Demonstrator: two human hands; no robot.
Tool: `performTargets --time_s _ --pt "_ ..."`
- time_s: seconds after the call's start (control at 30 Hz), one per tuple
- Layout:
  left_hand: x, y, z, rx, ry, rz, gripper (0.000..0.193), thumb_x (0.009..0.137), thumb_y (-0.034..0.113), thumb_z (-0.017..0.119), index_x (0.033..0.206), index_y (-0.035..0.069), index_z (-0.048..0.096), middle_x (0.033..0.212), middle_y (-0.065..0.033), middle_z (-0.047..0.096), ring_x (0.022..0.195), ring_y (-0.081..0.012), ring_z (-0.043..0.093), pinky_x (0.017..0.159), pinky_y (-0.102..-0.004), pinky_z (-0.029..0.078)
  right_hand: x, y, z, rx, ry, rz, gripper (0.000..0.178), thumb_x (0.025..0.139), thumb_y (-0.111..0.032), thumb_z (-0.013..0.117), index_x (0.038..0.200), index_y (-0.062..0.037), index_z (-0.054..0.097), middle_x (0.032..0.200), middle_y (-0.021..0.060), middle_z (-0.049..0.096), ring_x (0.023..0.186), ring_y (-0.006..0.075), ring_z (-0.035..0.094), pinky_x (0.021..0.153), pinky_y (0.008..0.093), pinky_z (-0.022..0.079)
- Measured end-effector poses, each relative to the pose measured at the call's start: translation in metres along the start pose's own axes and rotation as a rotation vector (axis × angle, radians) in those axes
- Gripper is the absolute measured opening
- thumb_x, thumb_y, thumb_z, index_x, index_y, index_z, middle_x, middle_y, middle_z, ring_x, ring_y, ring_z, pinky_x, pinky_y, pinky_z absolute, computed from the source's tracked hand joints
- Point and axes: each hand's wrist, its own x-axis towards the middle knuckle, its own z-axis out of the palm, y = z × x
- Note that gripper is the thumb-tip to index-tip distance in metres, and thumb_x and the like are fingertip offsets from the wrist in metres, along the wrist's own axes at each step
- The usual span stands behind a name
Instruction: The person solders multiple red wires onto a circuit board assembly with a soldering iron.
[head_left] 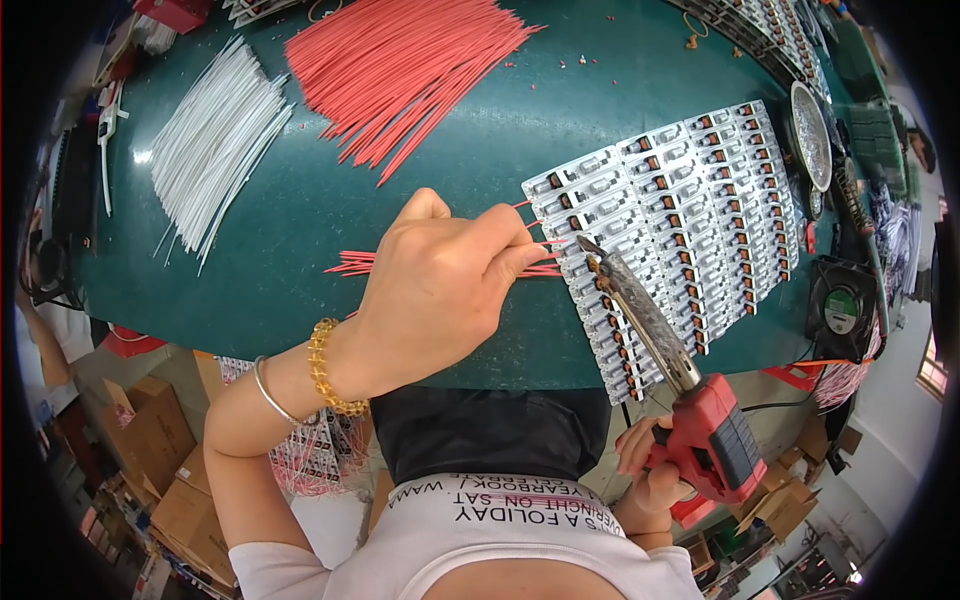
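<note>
My left hand point(430, 275) is closed in a pinch on thin red wires point(358, 262), whose ends stick out on both sides of it. Past my fingertips, several wire ends reach the left edge of a panel of small silvery parts point(670, 215), set in rows with dark and orange pieces. My right hand point(650, 470) grips a red and black soldering gun point(712, 435). Its long, darkened metal barrel slants up and left over the panel. The tip is close to the wire ends by my left fingers; whether it touches them I cannot tell.
A large pile of red wires point(400, 70) and a smaller pile of white wires point(215, 150) lie on the green table point(480, 150). At the right stand a round metal dish point(809, 135) and a small black fan point(840, 308). Cardboard boxes point(150, 430) are on the floor.
</note>
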Motion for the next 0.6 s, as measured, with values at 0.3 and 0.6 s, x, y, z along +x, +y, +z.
performTargets --time_s 0.3,0.6 --pt "-0.001 -0.001 0.004 0.114 0.011 0.095 0.013 0.076 0.003 0.073 0.071 0.008 0.062 0.060 -0.0009 0.060 0.049 -0.0170 0.043 0.063 -0.0312 0.030 -0.003 -0.010 -0.005 -0.034 -0.079 0.221 0.057 0.082 -0.063 0.067 0.075 -0.0065 0.060 0.068 0.0013 0.059 0.066 0.0144 0.059 0.064 0.0287 0.046" --pt "0.000 -0.001 0.004 0.123 -0.004 0.101 0.017 0.076 0.003 0.072 0.068 0.008 0.058 0.062 -0.0011 0.061 0.050 -0.0177 0.044 0.063 -0.0314 0.030 -0.020 0.006 -0.016 -0.027 -0.017 0.264 0.036 0.084 -0.038 0.072 0.096 -0.0040 0.067 0.082 0.0047 0.063 0.077 0.0201 0.062 0.071 0.0344 0.049"
